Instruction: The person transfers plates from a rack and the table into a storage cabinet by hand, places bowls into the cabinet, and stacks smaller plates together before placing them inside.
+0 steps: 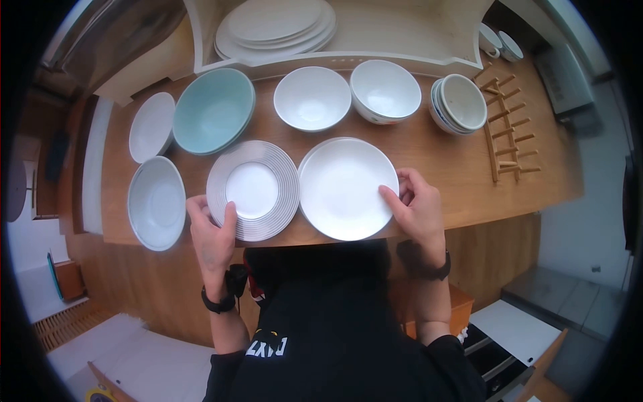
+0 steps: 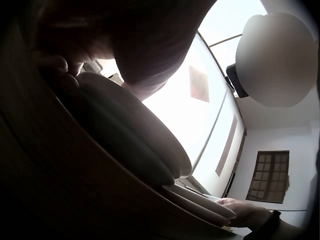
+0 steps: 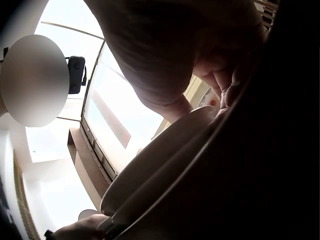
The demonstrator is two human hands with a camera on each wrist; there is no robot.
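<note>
1. Left hand (image 1: 213, 231): forearm reaching forward from the body; thumb laid over the near-left rim of the ridged grey plate (image 1: 252, 189), fingers curled beneath its edge, so the hand grips that plate; a dark band sits on the wrist; the left wrist view shows the same rim (image 2: 135, 135) from below with the thumb on top.
2. Right hand (image 1: 416, 204): thumb lying on the right rim of the plain white plate (image 1: 347, 187), fingers curled against its outer edge; the hand grips this plate; a dark band sits on the wrist; the right wrist view shows the rim (image 3: 160, 160) pinched under the thumb.
3. Position of the two held plates: flat on the wooden counter (image 1: 442, 161) at its near edge, side by side, rims touching or just overlapping; ridged plate to the left.
4. Count, other plates: one pale grey plate (image 1: 156, 202) at near left; one small white plate (image 1: 151, 126) behind it; one stack of white plates (image 1: 276, 27) on the shelf behind.
5. Count, bowls: one pale blue bowl (image 1: 214, 110); two single white bowls (image 1: 312, 98) (image 1: 385, 90); one stack of bowls (image 1: 459, 102) at right.
6. One wooden rack (image 1: 509, 130), to the right of the stacked bowls.
</note>
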